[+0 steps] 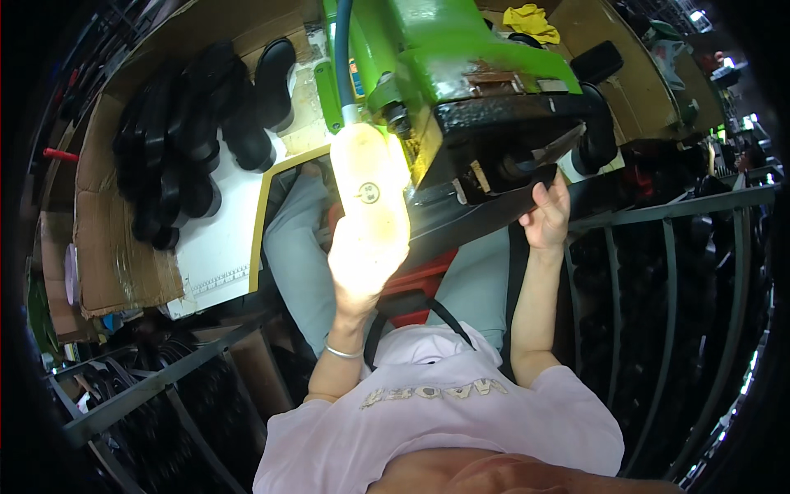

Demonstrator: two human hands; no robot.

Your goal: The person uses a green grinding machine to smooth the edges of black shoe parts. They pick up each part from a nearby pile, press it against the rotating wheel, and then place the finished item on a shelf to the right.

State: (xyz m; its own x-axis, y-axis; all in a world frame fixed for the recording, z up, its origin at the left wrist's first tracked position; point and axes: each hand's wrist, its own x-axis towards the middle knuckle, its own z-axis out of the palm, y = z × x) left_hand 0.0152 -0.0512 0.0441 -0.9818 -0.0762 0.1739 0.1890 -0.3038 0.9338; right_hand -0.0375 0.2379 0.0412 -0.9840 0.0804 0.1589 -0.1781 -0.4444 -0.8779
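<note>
My left hand (362, 267) is closed round the near end of a pale, yellowish shoe sole (369, 169), held upright in very bright light. A small round mark shows on its face. Glare washes out my fingers there. Just beyond the sole, a blue flexible stem with a pale collar (351, 114) comes down. My right hand (547, 216) pinches the edge of a black curved piece (527, 193) below the machine's dark opening; what kind of piece it is, I cannot make out. Above both hands stands the green machine (485, 62), its black lower housing facing me.
On the left, a cardboard box (123, 267) holds several black shoe soles (185, 123). A white board with a yellow edge (262, 222) lies beside it. Yellow cloth (531, 23) sits at the back right. Metal racks (671, 272) with dark items stand on both sides.
</note>
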